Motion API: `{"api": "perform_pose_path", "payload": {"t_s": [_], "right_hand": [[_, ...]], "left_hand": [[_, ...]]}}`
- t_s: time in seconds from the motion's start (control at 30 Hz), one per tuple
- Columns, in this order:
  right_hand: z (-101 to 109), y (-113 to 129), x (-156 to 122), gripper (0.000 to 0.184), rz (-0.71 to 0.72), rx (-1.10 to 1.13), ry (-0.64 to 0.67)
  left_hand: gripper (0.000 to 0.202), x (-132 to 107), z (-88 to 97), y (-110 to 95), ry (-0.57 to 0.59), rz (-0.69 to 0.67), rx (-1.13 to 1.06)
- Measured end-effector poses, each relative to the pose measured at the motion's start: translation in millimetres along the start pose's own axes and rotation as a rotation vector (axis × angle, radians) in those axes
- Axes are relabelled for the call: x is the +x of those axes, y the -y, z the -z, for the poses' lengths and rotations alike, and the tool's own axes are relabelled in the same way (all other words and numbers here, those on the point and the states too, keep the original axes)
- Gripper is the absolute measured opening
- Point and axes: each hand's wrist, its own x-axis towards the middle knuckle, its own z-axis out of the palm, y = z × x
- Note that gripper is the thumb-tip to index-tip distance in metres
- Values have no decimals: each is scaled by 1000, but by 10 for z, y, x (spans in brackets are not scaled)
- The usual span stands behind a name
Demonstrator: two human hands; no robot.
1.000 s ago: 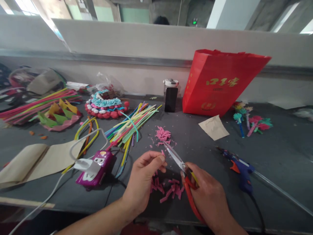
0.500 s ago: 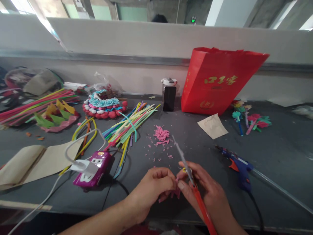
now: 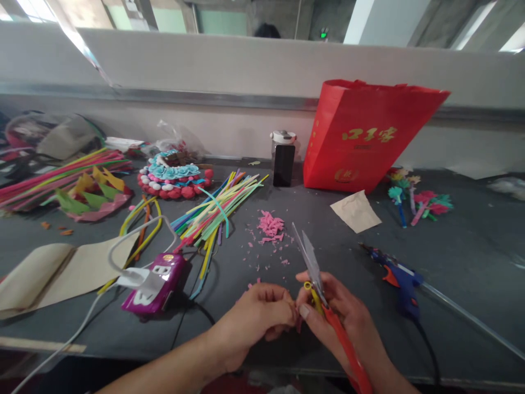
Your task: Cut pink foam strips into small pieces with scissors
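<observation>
Pinching pink piece [image 3: 298, 324] narrowly in left fingers [image 3: 283, 312], seemingly steadied by right fingers [image 3: 305, 311] while also gripping parted scissors [image 3: 315, 268], low over near worktop [image 3: 283, 355], so best aim blades outward and turn piece lightly, avoiding nicks or tears.

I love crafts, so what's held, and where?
Right hand: red-handled metal scissors, by the handles. Left hand: seemingly a thin pink strip, pinched part hidden.

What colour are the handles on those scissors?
The scissor handles are mainly orange-red, seen best in the head view.
</observation>
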Motion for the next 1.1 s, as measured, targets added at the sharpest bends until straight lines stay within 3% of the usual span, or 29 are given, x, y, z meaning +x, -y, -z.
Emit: {"api": "perform_pose_path", "payload": {"t_s": [0.13,0.23,0.33,0.47,0.57,0.7,0.73,0.83,0.93,1.1], "right_hand": [[-28,24,25,19,-24,-21,-79],[-20,15,38,21,-42,0,-75],[-8,6,39,22,-68,6,-73],[-3,12,22,22,-92,-4,-65],[34,-1,19,24,-82,18,-36],[119,-79,41,27,-34,-124,20],[129,-103,45,26,3,-174,-42],[114,-164,44,28,68,-311,-78],[67,-204,30,27,122,-393,-49],[43,-282,-1,28,150,-465,8]], "left_hand": [[11,5,-7,43,-57,-89,195],[9,-16,-6,59,-201,-344,577],[12,-38,14,62,-207,-613,908],[12,-46,27,75,-203,-759,1087],[16,-45,10,65,-232,-705,920],[14,-20,7,0,-265,-400,235],[13,-9,14,-18,-261,-348,65],[12,17,33,-53,-219,-325,-289],[8,23,36,-50,-161,-340,-431],[8,24,32,-12,-126,-364,-480]]}}
